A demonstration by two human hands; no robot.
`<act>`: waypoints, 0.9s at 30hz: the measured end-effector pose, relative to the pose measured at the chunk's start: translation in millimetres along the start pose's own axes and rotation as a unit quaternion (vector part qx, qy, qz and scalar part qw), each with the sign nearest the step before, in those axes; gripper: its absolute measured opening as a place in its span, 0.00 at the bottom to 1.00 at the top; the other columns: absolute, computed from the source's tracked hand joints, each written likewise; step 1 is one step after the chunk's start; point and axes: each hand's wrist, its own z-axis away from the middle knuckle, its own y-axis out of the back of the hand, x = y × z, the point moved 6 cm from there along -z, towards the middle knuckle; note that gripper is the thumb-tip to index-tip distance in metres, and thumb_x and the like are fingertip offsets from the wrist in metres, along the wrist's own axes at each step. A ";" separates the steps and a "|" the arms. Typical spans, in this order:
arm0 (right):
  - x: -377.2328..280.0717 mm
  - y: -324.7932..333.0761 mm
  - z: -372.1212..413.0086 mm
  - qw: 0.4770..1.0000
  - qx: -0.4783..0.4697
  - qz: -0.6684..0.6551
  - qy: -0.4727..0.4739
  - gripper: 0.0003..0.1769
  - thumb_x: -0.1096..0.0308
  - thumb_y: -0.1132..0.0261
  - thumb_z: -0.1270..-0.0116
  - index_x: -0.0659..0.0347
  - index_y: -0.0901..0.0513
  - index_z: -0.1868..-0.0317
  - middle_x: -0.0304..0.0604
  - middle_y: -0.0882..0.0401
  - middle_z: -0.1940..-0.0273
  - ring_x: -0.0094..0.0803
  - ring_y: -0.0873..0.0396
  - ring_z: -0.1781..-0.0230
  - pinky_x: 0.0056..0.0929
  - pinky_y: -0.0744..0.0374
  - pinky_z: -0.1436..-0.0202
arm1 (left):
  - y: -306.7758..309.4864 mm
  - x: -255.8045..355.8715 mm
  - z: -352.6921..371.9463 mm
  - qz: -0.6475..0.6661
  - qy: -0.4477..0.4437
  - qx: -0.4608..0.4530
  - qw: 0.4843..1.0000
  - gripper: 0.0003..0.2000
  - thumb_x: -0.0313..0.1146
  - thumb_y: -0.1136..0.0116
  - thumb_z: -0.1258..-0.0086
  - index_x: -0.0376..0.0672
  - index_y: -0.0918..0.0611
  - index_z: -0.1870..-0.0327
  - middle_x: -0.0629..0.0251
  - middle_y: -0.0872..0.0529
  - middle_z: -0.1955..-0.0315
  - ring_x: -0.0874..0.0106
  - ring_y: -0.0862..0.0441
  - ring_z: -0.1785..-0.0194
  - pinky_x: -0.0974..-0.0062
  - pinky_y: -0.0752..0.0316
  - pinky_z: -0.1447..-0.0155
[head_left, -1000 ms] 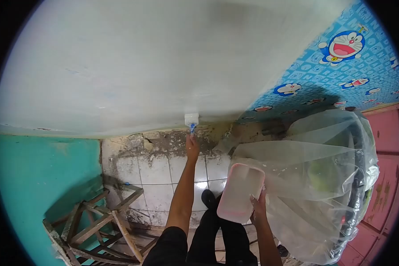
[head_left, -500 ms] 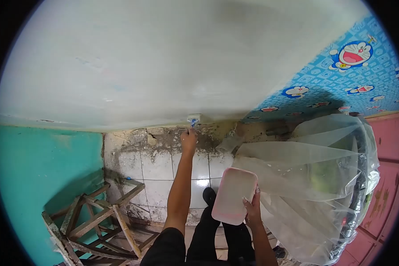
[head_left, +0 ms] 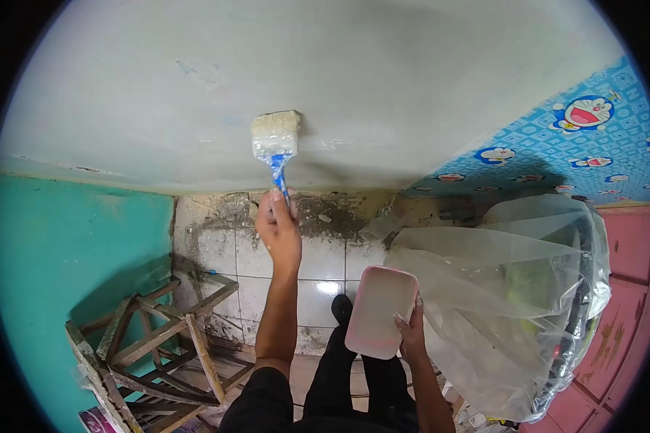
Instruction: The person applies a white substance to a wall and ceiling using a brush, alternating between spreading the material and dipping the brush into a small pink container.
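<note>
My left hand (head_left: 277,225) is closed round the blue handle of a wide paintbrush (head_left: 275,137), its pale, paint-caked bristles pointing up at the white wall (head_left: 383,79). Whether the bristles touch the wall is hard to tell. My right hand (head_left: 412,333) grips the right side of a shallow pink-rimmed plastic tub (head_left: 380,312) holding whitish paint. The thumb lies over the rim and the fingers beneath are hidden. White flecks mark the right fingers.
A worn wooden frame (head_left: 152,346) stands at lower left by the turquoise wall (head_left: 79,245). Clear plastic sheeting (head_left: 484,289) drapes bulky things at right, near pink doors (head_left: 621,303). Cartoon wallpaper (head_left: 542,137) covers the right wall. Stained white tiles (head_left: 318,260) lie ahead.
My left hand has drawn back from low on the wall and now holds the brush higher and slightly left, closer to me. The tub in my right hand has barely shifted.
</note>
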 end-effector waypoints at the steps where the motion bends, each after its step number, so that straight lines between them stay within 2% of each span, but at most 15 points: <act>1: 4.9 -0.9 -2.0 1.000 0.001 -0.003 -0.004 0.47 0.74 0.39 0.33 0.58 0.58 0.21 0.55 0.39 0.31 0.40 0.36 0.30 0.40 0.35 0.28 | 0.5 -12.4 -6.7 -0.009 -0.006 0.000 1.000 0.13 0.40 0.53 0.18 0.40 0.22 0.59 0.77 0.30 0.78 0.88 0.38 0.76 0.87 0.46 0.74; 5: 19.1 -1.2 -9.0 1.000 -0.008 0.001 -0.002 0.47 0.74 0.38 0.33 0.59 0.57 0.21 0.54 0.41 0.29 0.41 0.38 0.28 0.41 0.37 0.27 | 11.4 -134.7 -28.8 -0.112 -0.062 -0.014 0.992 0.14 0.38 0.56 0.18 0.39 0.24 0.62 0.75 0.32 0.77 0.84 0.38 0.75 0.82 0.43 0.71; 7: 27.5 -2.0 -14.8 1.000 -0.026 0.007 0.015 0.47 0.74 0.38 0.34 0.61 0.56 0.21 0.53 0.42 0.27 0.41 0.40 0.27 0.41 0.39 0.26 | 21.5 -206.4 -27.3 -0.196 -0.037 -0.005 0.980 0.15 0.39 0.55 0.18 0.39 0.25 0.65 0.71 0.32 0.79 0.79 0.37 0.75 0.75 0.39 0.70; 9: 36.1 -3.8 -19.3 1.000 -0.027 0.008 0.005 0.47 0.75 0.38 0.34 0.62 0.56 0.21 0.53 0.45 0.26 0.41 0.43 0.25 0.41 0.42 0.24 | 33.6 -271.1 -22.3 -0.222 -0.034 0.003 0.974 0.16 0.41 0.55 0.19 0.38 0.25 0.66 0.67 0.31 0.79 0.74 0.34 0.75 0.71 0.37 0.69; 15: 60.4 5.0 -36.8 0.998 -0.048 0.035 0.000 0.49 0.76 0.37 0.35 0.62 0.58 0.20 0.52 0.51 0.23 0.40 0.51 0.21 0.41 0.47 0.22 | 49.9 -378.2 -8.7 -0.334 0.009 0.017 0.942 0.18 0.44 0.53 0.21 0.36 0.23 0.64 0.53 0.23 0.77 0.57 0.24 0.72 0.60 0.32 0.65; 19: 57.7 -0.7 -38.5 0.997 -0.069 0.042 0.010 0.50 0.77 0.37 0.35 0.61 0.58 0.20 0.51 0.50 0.23 0.40 0.50 0.22 0.41 0.47 0.22 | 60.2 -400.3 -7.6 -0.379 0.043 -0.002 0.925 0.18 0.42 0.51 0.22 0.35 0.20 0.64 0.49 0.19 0.77 0.52 0.20 0.70 0.56 0.29 0.65; 22: 50.2 -6.4 -32.9 0.997 -0.059 0.047 0.017 0.47 0.74 0.37 0.35 0.59 0.54 0.21 0.50 0.45 0.25 0.39 0.46 0.23 0.39 0.45 0.23 | 63.6 -396.4 -16.4 -0.352 0.143 -0.013 0.925 0.18 0.41 0.50 0.23 0.34 0.18 0.67 0.48 0.17 0.77 0.49 0.19 0.70 0.55 0.28 0.64; 23: 49.5 -6.3 -30.4 0.997 -0.057 0.040 0.015 0.47 0.74 0.37 0.35 0.58 0.54 0.21 0.50 0.44 0.25 0.39 0.46 0.24 0.39 0.45 0.23 | 61.3 -389.4 -19.5 -0.320 0.154 -0.025 0.935 0.18 0.40 0.51 0.24 0.34 0.18 0.68 0.49 0.17 0.77 0.51 0.18 0.71 0.56 0.28 0.64; 25: 49.0 -7.6 -24.6 0.998 -0.056 0.023 0.008 0.47 0.73 0.37 0.35 0.58 0.54 0.21 0.50 0.44 0.25 0.40 0.45 0.24 0.40 0.44 0.23 | 46.6 -334.6 -27.4 -0.256 0.178 -0.046 0.949 0.18 0.39 0.51 0.24 0.33 0.18 0.70 0.51 0.17 0.79 0.55 0.16 0.71 0.57 0.28 0.65; 27: 38.2 -10.8 -16.1 0.998 -0.059 0.012 0.009 0.48 0.75 0.38 0.34 0.59 0.57 0.20 0.51 0.47 0.25 0.40 0.46 0.23 0.40 0.45 0.23 | 46.6 -307.8 -37.4 -0.312 0.136 -0.036 0.939 0.19 0.38 0.52 0.24 0.33 0.19 0.72 0.57 0.19 0.82 0.63 0.19 0.74 0.61 0.30 0.67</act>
